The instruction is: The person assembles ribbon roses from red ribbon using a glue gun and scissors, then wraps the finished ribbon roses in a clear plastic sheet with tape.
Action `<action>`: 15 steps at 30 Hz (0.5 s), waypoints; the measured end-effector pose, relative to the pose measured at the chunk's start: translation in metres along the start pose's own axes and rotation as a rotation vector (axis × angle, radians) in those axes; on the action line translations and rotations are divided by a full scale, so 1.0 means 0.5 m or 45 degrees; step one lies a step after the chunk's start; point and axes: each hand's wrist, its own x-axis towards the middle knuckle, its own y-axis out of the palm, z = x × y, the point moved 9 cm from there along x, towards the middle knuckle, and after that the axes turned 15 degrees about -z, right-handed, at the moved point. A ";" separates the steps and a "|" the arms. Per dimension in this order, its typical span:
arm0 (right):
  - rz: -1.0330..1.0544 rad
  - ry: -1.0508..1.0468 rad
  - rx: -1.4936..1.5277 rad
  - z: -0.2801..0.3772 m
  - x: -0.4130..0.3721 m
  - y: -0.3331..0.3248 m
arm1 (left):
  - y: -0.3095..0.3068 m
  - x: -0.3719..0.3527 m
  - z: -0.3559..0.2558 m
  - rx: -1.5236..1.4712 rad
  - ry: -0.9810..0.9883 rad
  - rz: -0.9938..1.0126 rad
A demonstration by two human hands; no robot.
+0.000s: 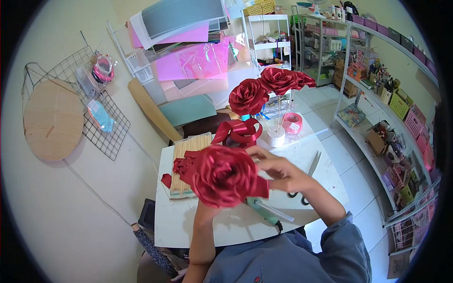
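Pinching light, likely crushable rose (225,175) at three o'clock: right hand (284,175); left hand (207,210) reaching from six, grip hidden; base seeming safest.

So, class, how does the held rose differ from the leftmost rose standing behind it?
The held rose has the right hand at its edge; the standing rose is untouched. The held rose looks bigger, being nearer the camera, than the standing rose. A flap juts from the held rose's side, while the standing rose has a rounder outline. Both are red, with glossy, layered petals.
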 end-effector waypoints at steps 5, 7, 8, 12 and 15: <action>-0.230 0.594 -0.316 -0.108 -0.098 -0.137 | -0.060 0.021 0.070 -0.283 -0.528 -0.453; -0.058 0.600 -0.542 -0.147 -0.165 -0.112 | -0.076 0.025 0.071 -0.345 -0.507 -0.512; 0.007 0.636 -0.615 -0.160 -0.194 -0.092 | -0.084 0.027 0.070 -0.404 -0.485 -0.555; 0.091 0.541 -1.018 -0.188 -0.205 -0.003 | -0.082 0.043 0.049 -0.466 -0.391 -0.476; -0.178 0.453 -1.084 -0.177 -0.191 0.004 | -0.089 0.044 0.042 -0.379 -0.422 -0.592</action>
